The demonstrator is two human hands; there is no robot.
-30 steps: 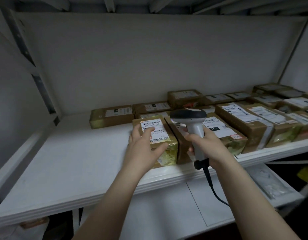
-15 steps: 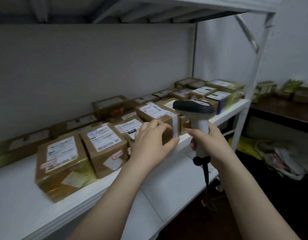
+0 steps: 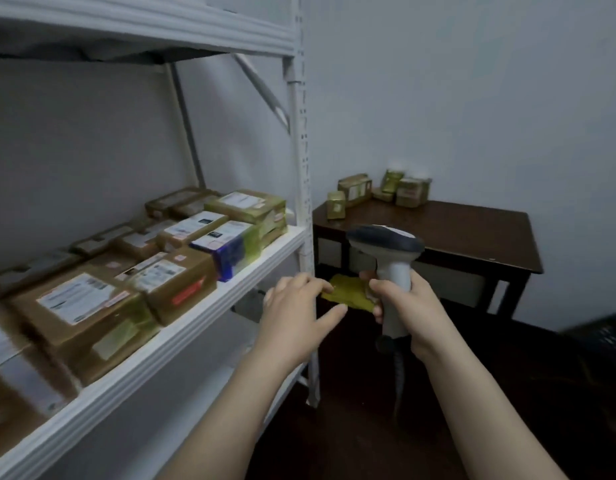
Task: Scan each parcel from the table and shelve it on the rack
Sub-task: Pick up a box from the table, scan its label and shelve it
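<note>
The rack (image 3: 182, 332) runs off-frame left, its parcels (image 3: 175, 282) blurred. Right hand (image 3: 413, 313) grips the scanner (image 3: 386, 242); left hand (image 3: 292, 317) holds nothing, fingers loose.

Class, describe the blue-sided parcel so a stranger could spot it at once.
On the white rack, find the parcel-filled shelf. Look along its front edge, near the right-hand post. Only this parcel has a blue side; its neighbours are brown or yellow-taped.
</note>
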